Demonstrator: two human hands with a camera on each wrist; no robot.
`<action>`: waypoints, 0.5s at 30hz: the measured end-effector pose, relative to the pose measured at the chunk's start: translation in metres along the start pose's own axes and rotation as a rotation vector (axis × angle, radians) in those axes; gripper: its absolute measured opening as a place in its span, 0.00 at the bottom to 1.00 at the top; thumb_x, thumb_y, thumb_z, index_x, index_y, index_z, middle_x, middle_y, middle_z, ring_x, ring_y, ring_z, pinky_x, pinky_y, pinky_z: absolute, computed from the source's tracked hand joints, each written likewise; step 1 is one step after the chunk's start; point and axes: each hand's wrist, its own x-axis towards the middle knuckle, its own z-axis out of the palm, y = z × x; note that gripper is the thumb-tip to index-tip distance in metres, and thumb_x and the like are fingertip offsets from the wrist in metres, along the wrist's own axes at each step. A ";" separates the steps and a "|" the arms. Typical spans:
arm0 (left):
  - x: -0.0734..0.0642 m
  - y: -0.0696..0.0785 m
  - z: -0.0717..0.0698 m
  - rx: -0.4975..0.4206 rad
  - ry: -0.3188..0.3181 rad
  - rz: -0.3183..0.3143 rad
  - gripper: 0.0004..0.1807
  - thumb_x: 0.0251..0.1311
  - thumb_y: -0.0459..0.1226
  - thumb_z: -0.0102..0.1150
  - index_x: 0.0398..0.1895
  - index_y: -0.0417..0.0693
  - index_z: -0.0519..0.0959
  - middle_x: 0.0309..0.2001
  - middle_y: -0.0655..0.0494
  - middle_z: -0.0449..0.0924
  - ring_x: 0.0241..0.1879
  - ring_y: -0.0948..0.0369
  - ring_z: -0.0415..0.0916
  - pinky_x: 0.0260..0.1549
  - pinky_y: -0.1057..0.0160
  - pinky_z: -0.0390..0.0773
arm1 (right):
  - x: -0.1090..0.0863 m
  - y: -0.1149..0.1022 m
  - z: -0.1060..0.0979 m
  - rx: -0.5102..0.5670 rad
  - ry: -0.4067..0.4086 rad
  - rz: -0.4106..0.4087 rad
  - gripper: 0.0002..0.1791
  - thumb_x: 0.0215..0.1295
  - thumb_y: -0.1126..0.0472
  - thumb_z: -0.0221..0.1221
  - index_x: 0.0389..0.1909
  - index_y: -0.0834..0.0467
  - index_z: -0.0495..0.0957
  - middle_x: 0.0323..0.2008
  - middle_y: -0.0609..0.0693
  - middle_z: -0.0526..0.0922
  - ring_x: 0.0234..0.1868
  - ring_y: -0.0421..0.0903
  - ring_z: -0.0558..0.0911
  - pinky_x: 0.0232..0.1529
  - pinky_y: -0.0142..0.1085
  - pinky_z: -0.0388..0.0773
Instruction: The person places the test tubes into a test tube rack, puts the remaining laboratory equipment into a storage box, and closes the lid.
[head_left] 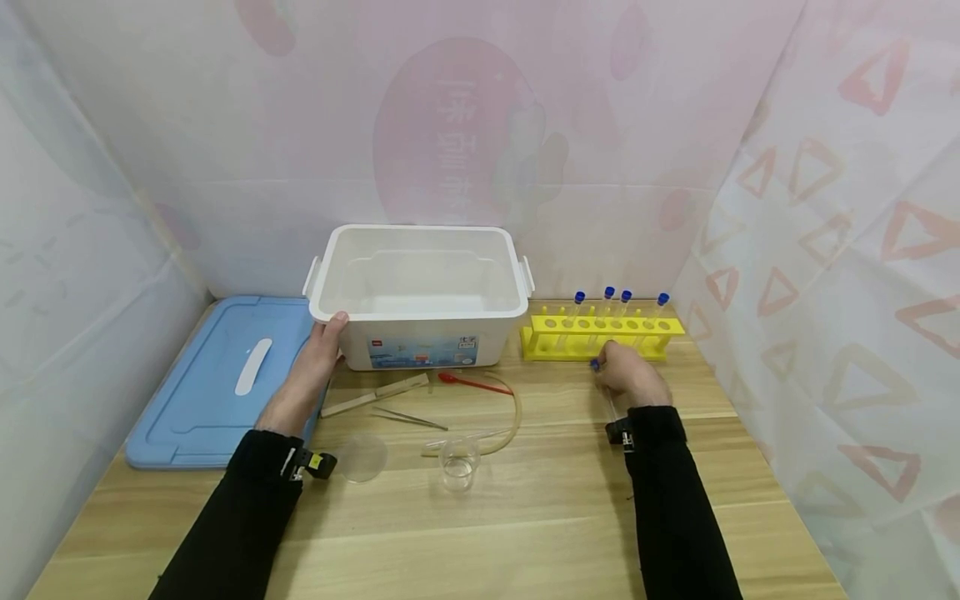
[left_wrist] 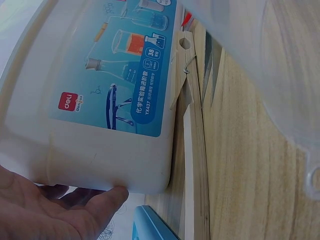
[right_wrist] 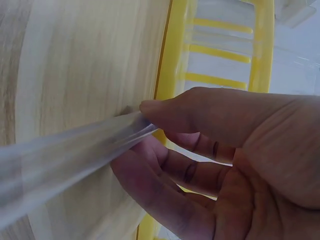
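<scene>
Pinched between the thumb and fingertips of the right hand (head_left: 635, 377), a clear test tube (right_wrist: 92, 146) is held just in front of the yellow rack (head_left: 540, 346), its blue cap (head_left: 595, 364) showing beyond the fingers. It is gripped near the capped end, probably so that most of its length stays unobstructed; whether it is lifted or rested on the wooden table (head_left: 540, 525) cannot be told. Four other tubes (head_left: 573, 309), also blue-capped, are seated in the rack's holes, where they are presumably kept from rolling.

Nothing is seen to be pinched by the left hand (head_left: 309, 367): its fingers are laid, relaxed, against the white bin (head_left: 491, 340) at the near left corner, perhaps so that the bin is steadied. The blue lid (head_left: 213, 367) is set flat on the table beside it (close to the left wrist).

Both forearms are stretched forward and well apart. The right hand is turned with its back upward, and the tube's free end is angled back toward the wrist.
</scene>
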 end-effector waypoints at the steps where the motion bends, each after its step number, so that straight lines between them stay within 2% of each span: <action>1: -0.001 0.000 0.000 0.001 -0.001 -0.001 0.47 0.92 0.63 0.33 1.00 0.60 0.29 0.99 0.40 0.29 0.99 0.34 0.33 0.90 0.13 0.43 | -0.011 -0.009 -0.002 0.000 -0.003 -0.007 0.20 0.80 0.65 0.72 0.64 0.67 0.77 0.56 0.66 0.86 0.43 0.54 0.89 0.43 0.45 0.92; 4: -0.001 0.000 0.000 0.004 0.000 0.000 0.48 0.92 0.64 0.34 1.00 0.61 0.29 0.99 0.40 0.30 0.99 0.34 0.33 0.90 0.13 0.43 | -0.045 -0.035 -0.009 0.006 0.000 -0.037 0.19 0.83 0.67 0.68 0.66 0.68 0.76 0.56 0.67 0.86 0.44 0.53 0.89 0.47 0.44 0.93; 7: -0.002 0.001 0.000 0.006 0.000 0.003 0.48 0.92 0.65 0.34 1.00 0.62 0.30 0.99 0.40 0.30 0.99 0.34 0.34 0.90 0.13 0.43 | -0.070 -0.054 -0.015 0.021 0.006 -0.050 0.18 0.85 0.68 0.64 0.68 0.68 0.75 0.58 0.68 0.87 0.46 0.53 0.90 0.50 0.45 0.92; 10: -0.002 0.001 0.000 0.007 0.001 0.008 0.47 0.92 0.64 0.34 1.00 0.62 0.30 0.99 0.40 0.31 0.99 0.34 0.35 0.90 0.14 0.44 | -0.083 -0.065 -0.017 0.039 0.011 -0.069 0.18 0.85 0.69 0.63 0.69 0.69 0.75 0.59 0.69 0.87 0.47 0.54 0.91 0.53 0.47 0.94; 15: 0.000 0.000 0.000 0.007 0.000 0.003 0.48 0.92 0.64 0.33 1.00 0.62 0.29 0.99 0.40 0.29 0.99 0.34 0.34 0.91 0.14 0.44 | -0.090 -0.071 -0.019 0.069 0.009 -0.112 0.20 0.86 0.70 0.61 0.71 0.70 0.73 0.59 0.70 0.85 0.48 0.57 0.91 0.56 0.51 0.96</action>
